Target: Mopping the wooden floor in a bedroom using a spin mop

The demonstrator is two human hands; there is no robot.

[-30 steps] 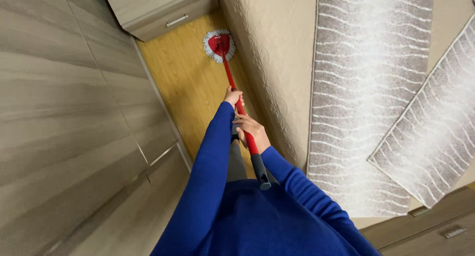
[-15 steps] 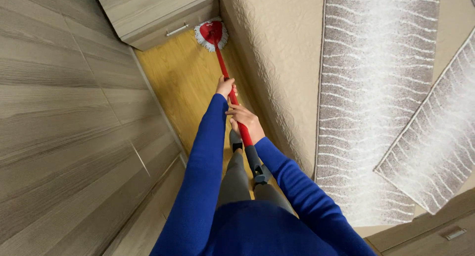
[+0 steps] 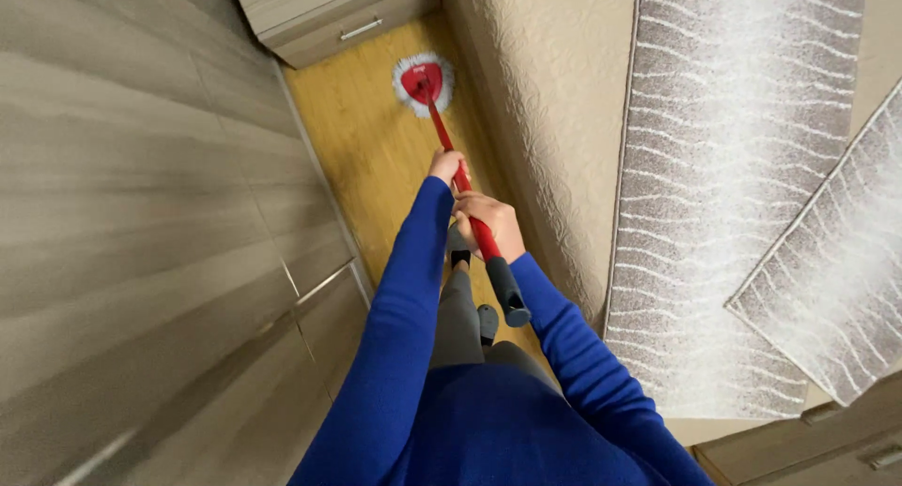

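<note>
I hold a mop with a red handle and a black end grip. Its red triangular head with a white fringe rests on the yellow wood floor ahead of me. My left hand grips the handle further down its shaft. My right hand grips it closer to me, just above the black grip. Both arms wear blue sleeves. My legs and feet show below the handle.
Grey wood-grain cabinet fronts line the left of the narrow floor strip. A drawer unit with a metal handle closes the far end. A beige textured bed side and a grey patterned cover lie on the right.
The mop head went forward toward the drawer unit, then came back a little and to the right. Both hands stayed on the handle.
</note>
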